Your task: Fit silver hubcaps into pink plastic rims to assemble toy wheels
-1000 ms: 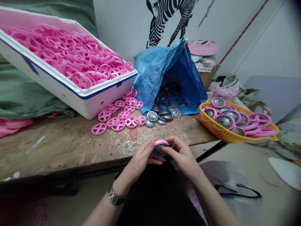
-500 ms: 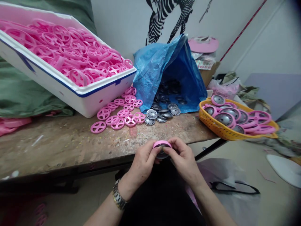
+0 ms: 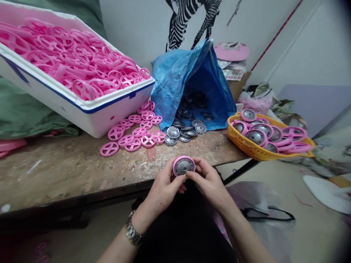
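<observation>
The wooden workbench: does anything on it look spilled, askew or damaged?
The white foam box looks tilted, with pink spoked plastic wheels lying loose by its low corner. Grey round plastic discs spill from the blue plastic bag. The wooden benchtop looks stained and scuffed.

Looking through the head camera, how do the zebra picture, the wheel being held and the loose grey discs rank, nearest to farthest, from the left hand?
1. Pink-rimmed wheel: held in the left hand itself.
2. Loose grey discs: ahead, on the bench by the blue bag.
3. Zebra picture: on the wall behind.
</observation>
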A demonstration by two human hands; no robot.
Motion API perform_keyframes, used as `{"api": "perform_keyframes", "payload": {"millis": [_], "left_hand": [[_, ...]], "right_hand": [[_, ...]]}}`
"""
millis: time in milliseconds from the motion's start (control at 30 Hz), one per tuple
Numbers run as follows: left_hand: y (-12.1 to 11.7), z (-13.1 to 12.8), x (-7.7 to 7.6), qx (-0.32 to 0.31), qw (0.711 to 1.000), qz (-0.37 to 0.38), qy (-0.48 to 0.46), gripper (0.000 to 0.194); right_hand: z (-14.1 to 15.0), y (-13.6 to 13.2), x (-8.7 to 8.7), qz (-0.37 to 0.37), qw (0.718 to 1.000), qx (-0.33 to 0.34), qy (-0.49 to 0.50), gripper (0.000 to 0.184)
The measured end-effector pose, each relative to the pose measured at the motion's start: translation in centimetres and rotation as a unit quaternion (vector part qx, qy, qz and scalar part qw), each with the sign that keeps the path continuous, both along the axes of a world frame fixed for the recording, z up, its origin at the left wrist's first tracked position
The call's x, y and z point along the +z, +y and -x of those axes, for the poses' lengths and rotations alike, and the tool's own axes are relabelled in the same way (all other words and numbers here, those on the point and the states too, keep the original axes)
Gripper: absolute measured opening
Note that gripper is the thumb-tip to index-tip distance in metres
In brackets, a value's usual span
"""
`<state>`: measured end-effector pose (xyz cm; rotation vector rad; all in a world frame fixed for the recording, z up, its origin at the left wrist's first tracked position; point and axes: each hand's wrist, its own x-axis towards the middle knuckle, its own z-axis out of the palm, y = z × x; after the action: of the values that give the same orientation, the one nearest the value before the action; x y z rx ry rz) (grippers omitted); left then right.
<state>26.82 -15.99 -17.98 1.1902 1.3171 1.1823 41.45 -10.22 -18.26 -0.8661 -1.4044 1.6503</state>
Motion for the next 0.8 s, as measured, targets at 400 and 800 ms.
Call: {"api": "perform_keyframes", "payload": {"millis": [400,800], "left_hand": [[0.2,0.3,-0.6,-0.007,0.999,0.009,0.039,0.05],[0.8,-1.0,0.0,-0.092,0.996,0.01,-0.014,0.058]], "right_hand": [[-0.3,0.0,-0.1,-0.043,0.999,-0.012,-0.019,0.013],[-3.8,1.2,2.8,-0.122,0.983,0.019,-0.138,0.013]]}}
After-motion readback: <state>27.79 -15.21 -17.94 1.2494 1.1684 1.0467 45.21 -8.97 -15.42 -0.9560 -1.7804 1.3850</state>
